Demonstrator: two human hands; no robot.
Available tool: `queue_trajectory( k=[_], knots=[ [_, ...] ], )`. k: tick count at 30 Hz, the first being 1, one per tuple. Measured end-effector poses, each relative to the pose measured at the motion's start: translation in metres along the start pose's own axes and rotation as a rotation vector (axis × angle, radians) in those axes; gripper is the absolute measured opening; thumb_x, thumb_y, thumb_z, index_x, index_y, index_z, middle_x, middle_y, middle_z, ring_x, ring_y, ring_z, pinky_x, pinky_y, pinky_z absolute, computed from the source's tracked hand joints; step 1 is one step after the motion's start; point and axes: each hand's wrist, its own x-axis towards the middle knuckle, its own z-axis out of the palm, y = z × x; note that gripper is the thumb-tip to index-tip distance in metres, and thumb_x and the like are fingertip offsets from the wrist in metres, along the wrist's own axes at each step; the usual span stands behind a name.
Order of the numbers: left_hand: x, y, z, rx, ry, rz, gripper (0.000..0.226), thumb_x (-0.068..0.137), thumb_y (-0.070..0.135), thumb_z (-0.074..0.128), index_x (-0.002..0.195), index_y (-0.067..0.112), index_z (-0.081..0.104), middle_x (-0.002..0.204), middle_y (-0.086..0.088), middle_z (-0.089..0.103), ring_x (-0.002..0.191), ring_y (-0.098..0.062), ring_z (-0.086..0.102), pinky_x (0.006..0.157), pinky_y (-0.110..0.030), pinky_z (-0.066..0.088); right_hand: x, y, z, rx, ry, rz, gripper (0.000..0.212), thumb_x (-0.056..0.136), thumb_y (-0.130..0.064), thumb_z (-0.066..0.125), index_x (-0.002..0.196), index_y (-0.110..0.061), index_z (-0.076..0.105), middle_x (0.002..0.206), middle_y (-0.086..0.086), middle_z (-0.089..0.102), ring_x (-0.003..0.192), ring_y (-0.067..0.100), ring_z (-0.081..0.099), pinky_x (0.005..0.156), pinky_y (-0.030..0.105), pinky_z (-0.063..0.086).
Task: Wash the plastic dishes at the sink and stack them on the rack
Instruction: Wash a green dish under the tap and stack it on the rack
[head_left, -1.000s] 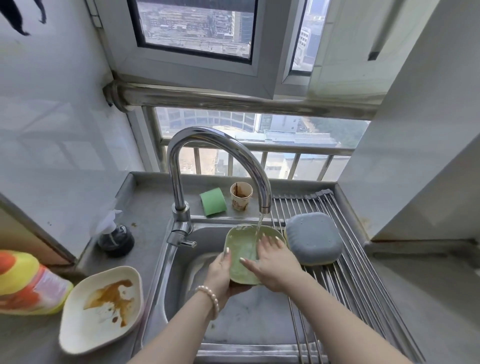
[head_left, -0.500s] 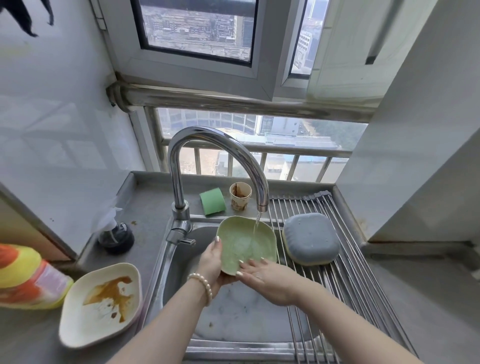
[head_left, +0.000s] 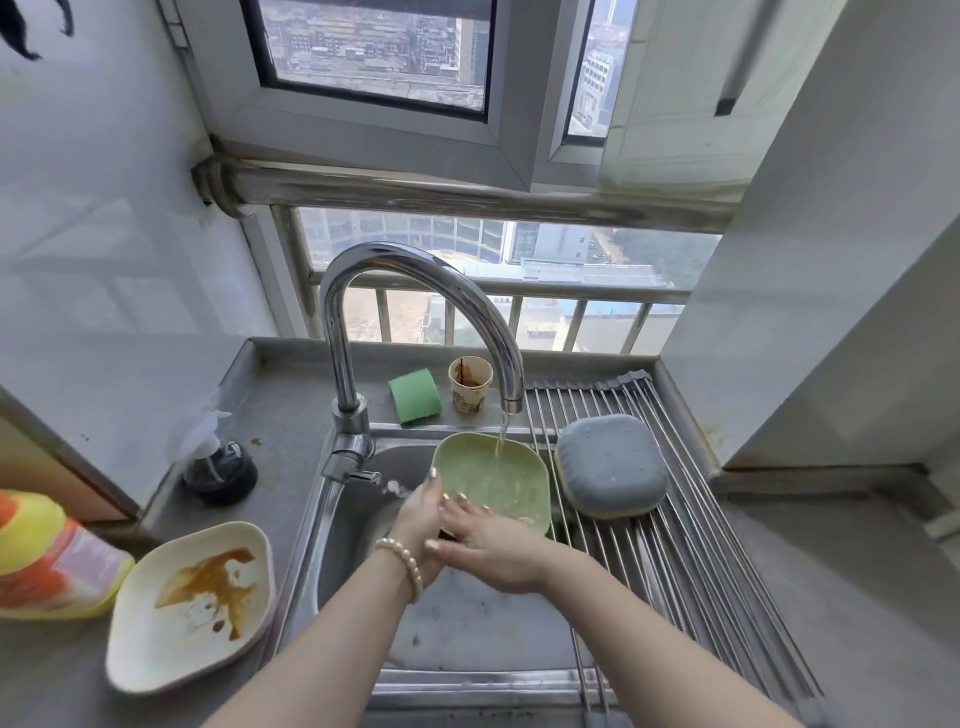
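step: rinsing | green dish (head_left: 493, 480) frame centre, tilted under faucet (head_left: 415, 312) stream so water sheets off | left hand (head_left: 421, 512) grip curled on rim | right hand (head_left: 491, 545) fingers spread, rubbing inside | grey dish (head_left: 610, 473) upside-down on rack (head_left: 701, 545), draining

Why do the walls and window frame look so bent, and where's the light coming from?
Head view: the wide-angle lens bows the window frame and walls; daylight enters through the window, glinting on the faucet; the bottle at the left edge looks smeared.
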Motion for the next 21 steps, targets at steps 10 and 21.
queue_trajectory(
  k=[10,21],
  knots=[
    [0.004,0.032,0.005,0.021,0.011,0.019,0.041,0.100,0.001,0.036,0.139,0.009,0.040,0.111,-0.017,0.061,0.084,-0.030,0.063,0.065,-0.043,0.057,-0.019,0.034,-0.002,0.472,0.740,-0.020,0.015,0.070,-0.006,0.081,0.063,-0.010,0.068,0.064,-0.005,0.063,0.065,0.006,0.059,0.065,0.020,0.046],
    [0.008,0.039,0.029,1.027,0.197,0.521,0.069,0.053,0.066,0.080,0.098,0.026,0.047,0.094,0.003,0.065,0.086,-0.018,0.062,0.081,-0.034,0.051,0.007,0.032,-0.035,1.519,0.809,0.336,0.027,0.095,-0.019,0.056,0.072,-0.007,0.062,0.064,0.007,0.063,0.058,0.018,0.057,0.055,0.028,0.050]
  ],
)
